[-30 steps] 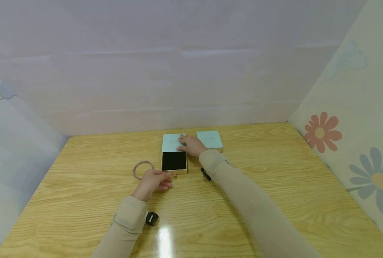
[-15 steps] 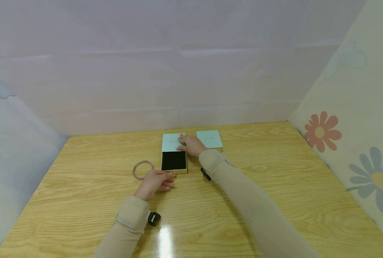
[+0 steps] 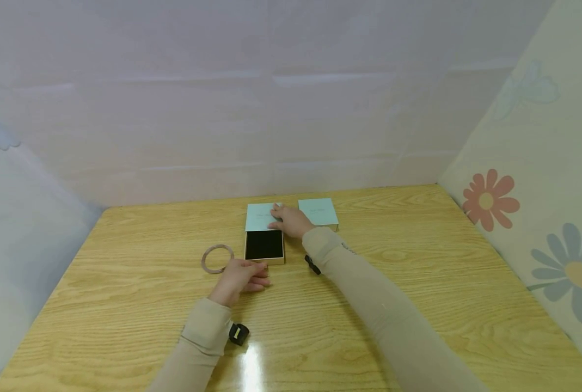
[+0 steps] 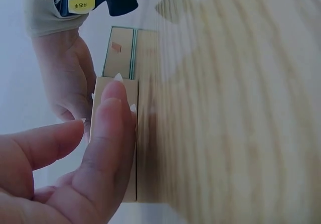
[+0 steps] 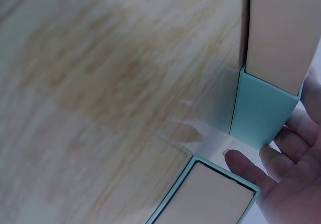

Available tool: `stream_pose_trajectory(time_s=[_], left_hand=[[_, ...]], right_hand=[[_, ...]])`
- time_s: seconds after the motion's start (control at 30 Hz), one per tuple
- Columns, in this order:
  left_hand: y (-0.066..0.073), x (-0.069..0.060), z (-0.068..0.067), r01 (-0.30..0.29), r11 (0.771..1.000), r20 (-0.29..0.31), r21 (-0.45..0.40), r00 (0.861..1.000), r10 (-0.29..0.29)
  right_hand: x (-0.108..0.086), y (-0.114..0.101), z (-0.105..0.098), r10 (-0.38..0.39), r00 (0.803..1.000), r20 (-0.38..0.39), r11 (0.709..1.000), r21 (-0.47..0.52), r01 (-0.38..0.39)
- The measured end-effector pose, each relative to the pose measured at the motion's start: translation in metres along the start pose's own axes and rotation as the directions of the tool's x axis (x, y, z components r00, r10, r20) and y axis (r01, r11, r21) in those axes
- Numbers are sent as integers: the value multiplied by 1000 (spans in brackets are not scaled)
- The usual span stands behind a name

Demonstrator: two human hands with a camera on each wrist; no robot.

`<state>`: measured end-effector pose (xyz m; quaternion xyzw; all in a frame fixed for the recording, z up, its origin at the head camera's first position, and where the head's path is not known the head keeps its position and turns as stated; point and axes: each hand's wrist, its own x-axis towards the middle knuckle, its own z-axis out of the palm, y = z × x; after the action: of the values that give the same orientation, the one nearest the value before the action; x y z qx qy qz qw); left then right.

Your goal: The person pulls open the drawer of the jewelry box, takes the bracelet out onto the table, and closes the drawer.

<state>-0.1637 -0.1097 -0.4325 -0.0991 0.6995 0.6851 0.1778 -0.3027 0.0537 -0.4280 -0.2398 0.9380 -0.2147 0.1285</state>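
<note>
A light blue slide box (image 3: 263, 218) lies on the table with its drawer (image 3: 264, 245) pulled out toward me, showing a black lining. My left hand (image 3: 240, 277) is at the drawer's front; in the left wrist view its fingers (image 4: 108, 128) lie nearly straight against that front panel, and the thumb stands a little apart. My right hand (image 3: 292, 220) rests on the right side of the sleeve, thumb and index on its top. In the right wrist view, loosely bent fingers (image 5: 296, 133) are beside the sleeve. A pinkish bangle (image 3: 217, 258) lies left of the drawer.
A second light blue box (image 3: 318, 212), its drawer pushed in, stands just right of the first. A tan tab (image 4: 116, 47) shows on its front. The wooden table (image 3: 398, 250) meets fabric walls at the back and sides.
My left hand has shifted slightly right along the drawer's front, and the small tab seen earlier by its fingertips is now mostly hidden. My right hand and the boxes have stayed put.
</note>
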Motion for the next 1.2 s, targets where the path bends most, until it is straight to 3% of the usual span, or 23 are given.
stream_pose_trajectory(time_s=[0.4,0.73,0.97,1.2], left_hand=[[-2,3,2,28,997,-4,-74,1000,-29],[-6,3,5,27,997,24,-70,999,-26],[-5,5,10,53,993,-11,-110,998,-55],[-5,6,11,47,993,-16,-106,999,-49]], right_hand=[[-3,-3,-1,0,1000,-4,1000,-15,0],[-2,-2,-1,0,1000,-7,1000,-16,0],[-3,-3,-1,-1,1000,-1,1000,-18,1],[-2,-3,-1,2,1000,0,1000,-2,-2]])
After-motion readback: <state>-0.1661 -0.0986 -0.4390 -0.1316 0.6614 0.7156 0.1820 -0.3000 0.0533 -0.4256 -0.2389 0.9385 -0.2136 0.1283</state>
